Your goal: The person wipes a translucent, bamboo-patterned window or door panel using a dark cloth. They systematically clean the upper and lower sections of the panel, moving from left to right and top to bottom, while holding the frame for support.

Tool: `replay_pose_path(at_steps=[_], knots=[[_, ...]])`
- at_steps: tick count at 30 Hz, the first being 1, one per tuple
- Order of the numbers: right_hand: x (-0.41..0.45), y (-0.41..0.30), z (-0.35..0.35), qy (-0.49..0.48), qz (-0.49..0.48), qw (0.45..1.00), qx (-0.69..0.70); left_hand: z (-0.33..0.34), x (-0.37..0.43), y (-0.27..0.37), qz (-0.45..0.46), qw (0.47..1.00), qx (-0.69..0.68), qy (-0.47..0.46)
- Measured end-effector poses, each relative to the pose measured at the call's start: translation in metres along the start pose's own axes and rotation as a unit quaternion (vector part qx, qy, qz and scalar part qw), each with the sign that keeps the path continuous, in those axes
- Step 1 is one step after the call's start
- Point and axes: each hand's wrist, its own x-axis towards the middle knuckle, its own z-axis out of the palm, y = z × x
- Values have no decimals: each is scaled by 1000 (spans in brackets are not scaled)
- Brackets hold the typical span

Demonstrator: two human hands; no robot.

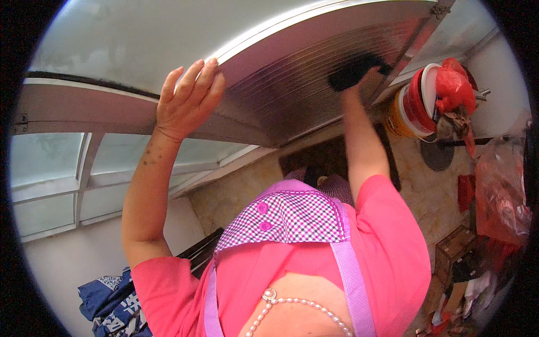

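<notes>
My left hand point(191, 97) is raised against the metal frame point(269, 36) of a door with a frosted glass pane point(126, 42). Its fingertips rest at the edge of the glass, and nothing is seen in its grasp. Lower on the door, my right hand point(371, 75) presses a dark cloth point(351, 72) against the ribbed metal panel point(286, 88). The cloth hides most of the fingers, and the forearm is slightly blurred.
Stacked buckets point(414, 101) with a red plastic bag point(454, 86) stand right of the door. A dark mat point(316, 156) lies on the tiled floor by my feet. Windows point(122, 156) line the left wall, above blue patterned fabric point(113, 303). A wooden box point(454, 248) sits at right.
</notes>
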Motion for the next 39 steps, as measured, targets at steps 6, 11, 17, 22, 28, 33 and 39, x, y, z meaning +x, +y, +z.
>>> replay_pose_path(at_steps=[6, 11, 17, 22, 28, 33, 39], knots=[[-221, -43, 5, -290, 374, 880, 32, -4, 7, 2, -16, 1000, 3, 6], [-290, -13, 14, -341, 201, 911, -111, 2, 4, -1, -12, 1000, -15, 13], [-146, -39, 0, -406, -235, 632, -617, 3, -16, -7, -10, 1000, -1, -2], [-10, -70, -26, -281, -317, 570, -704, -3, 1, -12, 55, 993, 96, 49], [79, -111, -44, -125, -252, 393, -876, -16, 13, 5, 24, 995, 54, 75], [21, -103, 2, -42, -285, 570, -770, -10, 5, 0, -1, 994, 66, 85], [-77, -78, 26, -135, -374, 910, -113, 1, 0, 6, -17, 989, 102, 106]])
